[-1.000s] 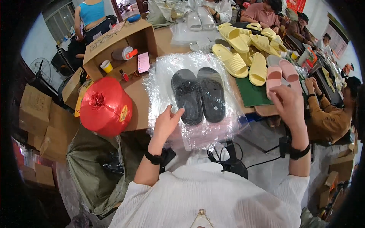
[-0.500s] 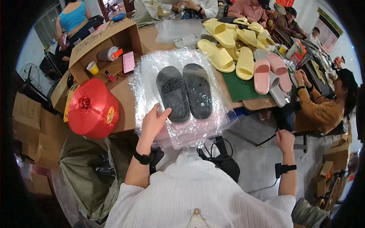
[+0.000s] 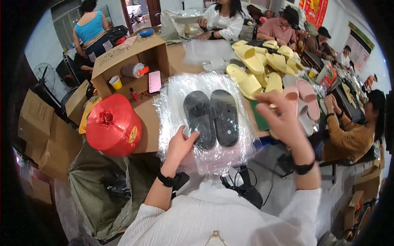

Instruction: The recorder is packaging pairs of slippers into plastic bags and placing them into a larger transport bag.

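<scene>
Two black slippers (image 3: 211,119) lie side by side, soles up, inside or under clear plastic on a stack of clear plastic bags (image 3: 172,106). At the near left slipper's heel, my left hand (image 3: 180,145) rests on the plastic with thumb and forefinger apart. It holds nothing I can see. My right hand (image 3: 283,119) is raised to the right of the bags, in front of the slipper pile. It is smeared by motion, its fingers partly bent, and whether it holds anything does not show.
Yellow slippers (image 3: 248,84) are heaped beyond my right hand, beside pink slippers (image 3: 308,96). To the left stand a red shiny roll (image 3: 111,127) and an open cardboard box (image 3: 131,49) with a cup (image 3: 115,83). A person in a brown top (image 3: 349,139) sits at the right.
My right hand has risen from low at the right to beside the slippers. My left hand stays at the black slipper's edge. The whole view has shifted.
</scene>
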Demonstrator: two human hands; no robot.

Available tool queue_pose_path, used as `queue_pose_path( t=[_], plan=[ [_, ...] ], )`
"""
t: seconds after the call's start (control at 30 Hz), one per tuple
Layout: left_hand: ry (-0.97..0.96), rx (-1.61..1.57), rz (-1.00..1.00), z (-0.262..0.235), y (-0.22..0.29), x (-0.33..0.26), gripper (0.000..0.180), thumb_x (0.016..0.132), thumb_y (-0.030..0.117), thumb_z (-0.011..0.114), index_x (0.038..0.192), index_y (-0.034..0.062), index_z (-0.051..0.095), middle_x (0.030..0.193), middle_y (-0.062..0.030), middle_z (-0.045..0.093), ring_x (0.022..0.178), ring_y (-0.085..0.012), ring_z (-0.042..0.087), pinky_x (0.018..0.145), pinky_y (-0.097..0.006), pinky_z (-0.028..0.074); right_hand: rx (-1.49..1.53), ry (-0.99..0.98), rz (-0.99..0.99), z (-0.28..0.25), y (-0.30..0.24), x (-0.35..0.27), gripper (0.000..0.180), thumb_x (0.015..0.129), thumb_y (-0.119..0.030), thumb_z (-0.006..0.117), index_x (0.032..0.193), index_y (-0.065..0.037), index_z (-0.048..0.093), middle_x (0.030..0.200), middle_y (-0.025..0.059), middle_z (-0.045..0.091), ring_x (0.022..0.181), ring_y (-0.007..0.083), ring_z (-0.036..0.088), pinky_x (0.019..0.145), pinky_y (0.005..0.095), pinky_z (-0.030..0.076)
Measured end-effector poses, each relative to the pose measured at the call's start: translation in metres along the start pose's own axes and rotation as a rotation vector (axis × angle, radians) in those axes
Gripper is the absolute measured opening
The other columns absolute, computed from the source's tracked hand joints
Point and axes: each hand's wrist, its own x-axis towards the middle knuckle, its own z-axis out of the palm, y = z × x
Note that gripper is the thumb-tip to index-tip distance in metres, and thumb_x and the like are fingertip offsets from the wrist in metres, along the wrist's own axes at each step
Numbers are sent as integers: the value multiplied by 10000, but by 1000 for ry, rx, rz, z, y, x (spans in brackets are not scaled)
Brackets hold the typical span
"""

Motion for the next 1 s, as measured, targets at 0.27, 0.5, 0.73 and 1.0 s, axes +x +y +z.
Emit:
queue_pose_path(
  t=[0.27,0.5,0.73,1.0],
  plan=[
    [-53,-353,-38,22,-27,9,882,763,378,815,1388,-89,405,789,-84,650,674,-152,621,623,-275,494,-407,-49,124,130,136,14,753,779,-461,754,1295,20,487,1151,266,519,1104,426,510,930,467,454],
    [-303,-756,-23,39,13,8,461,839,123,738,1222,-56,553,1065,-96,666,902,-146,627,767,-290,524,-275,-41,163,146,165,-8,907,686,-294,845,1396,29,381,1198,274,488,1123,447,491,979,471,417],
    [-357,-1014,-77,38,15,0,446,846,35,624,1266,-61,511,1120,-115,648,973,-178,635,887,-311,510,425,73,486,125,169,-19,1028,697,-198,876,1477,42,250,1312,216,441,1000,279,598,779,330,542],
    [-499,-1302,17,2,40,-37,543,906,139,638,1377,-28,427,1237,-125,615,1134,-202,599,974,-333,476,976,-8,519,115,133,-23,591,806,-92,775,1295,64,481,1111,132,620,997,185,613,836,312,514]
  ],
)
